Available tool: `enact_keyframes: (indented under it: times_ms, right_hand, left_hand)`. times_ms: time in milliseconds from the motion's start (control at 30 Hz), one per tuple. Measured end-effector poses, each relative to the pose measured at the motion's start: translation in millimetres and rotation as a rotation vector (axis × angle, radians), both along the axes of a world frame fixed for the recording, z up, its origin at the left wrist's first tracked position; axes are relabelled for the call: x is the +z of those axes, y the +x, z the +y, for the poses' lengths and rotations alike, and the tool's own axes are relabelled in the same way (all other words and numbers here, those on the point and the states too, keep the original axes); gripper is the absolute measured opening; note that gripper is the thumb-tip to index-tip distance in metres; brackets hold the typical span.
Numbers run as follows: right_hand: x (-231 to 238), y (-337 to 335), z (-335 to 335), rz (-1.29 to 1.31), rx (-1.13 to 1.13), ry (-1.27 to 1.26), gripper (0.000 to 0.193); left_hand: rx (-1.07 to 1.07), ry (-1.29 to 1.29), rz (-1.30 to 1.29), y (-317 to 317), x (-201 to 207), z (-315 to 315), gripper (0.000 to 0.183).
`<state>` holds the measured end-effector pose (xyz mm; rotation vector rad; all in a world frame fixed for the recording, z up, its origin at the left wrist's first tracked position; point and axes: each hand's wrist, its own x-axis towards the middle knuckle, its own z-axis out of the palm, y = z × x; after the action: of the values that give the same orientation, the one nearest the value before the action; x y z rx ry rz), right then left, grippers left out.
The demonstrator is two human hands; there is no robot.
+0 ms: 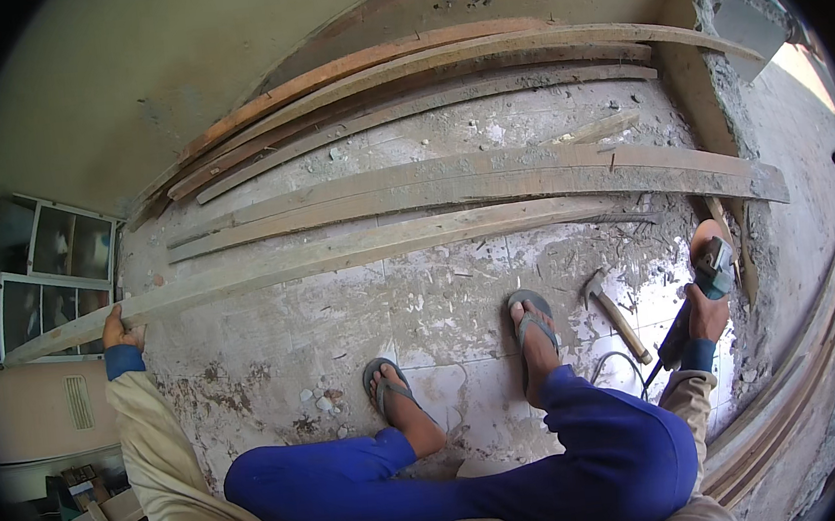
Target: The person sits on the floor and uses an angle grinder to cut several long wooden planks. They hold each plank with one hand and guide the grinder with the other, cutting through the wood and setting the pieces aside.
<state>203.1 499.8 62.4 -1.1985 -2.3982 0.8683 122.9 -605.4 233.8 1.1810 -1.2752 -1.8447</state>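
gripping the nearest plank [336, 250] ahead of the feet [534, 340], near its left end, with the left hand [124, 334] — grasping an angle grinder [714, 270] in the right hand [709, 314], past the right end; apparently positioning it, probably next requiring steady support.

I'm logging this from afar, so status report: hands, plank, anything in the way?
Left hand holding wooden plank near its left end. Right hand gripping angle grinder. Possible obstacle: claw hammer on floor between right foot and angle grinder.
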Motion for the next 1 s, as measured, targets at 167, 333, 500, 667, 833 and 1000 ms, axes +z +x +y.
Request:
enact_keyframes:
  times_ms: [167,333,500,667,833,1000]
  right_hand:
    - [-8,5,-8,0.015,0.088,-0.032,0.059]
    - [-12,10,-19,0.002,0.116,-0.053,0.058]
    - [-15,10,-31,-0.056,0.127,-0.063,0.053]
    - [-16,5,-43,-0.178,0.103,-0.024,0.066]
    - [-11,4,-53,-0.176,0.067,-0.100,0.066]
    - [-12,10,-51,-0.137,0.017,-0.153,0.066]
  left_hand:
    - [-0.098,0.256,-0.324,-10,-191,166,0.042]
    - [-0.203,0.315,-0.379,-8,-319,321,0.044]
    - [-0.319,0.285,-0.579,7,-376,355,0.059]
    - [-0.952,-0.332,-1.203,6,-329,361,0.079]
    - [-1.255,-1.647,-0.386,6,-285,428,0.064]
    - [-1.477,-1.336,-0.660,-22,-319,443,0.059]
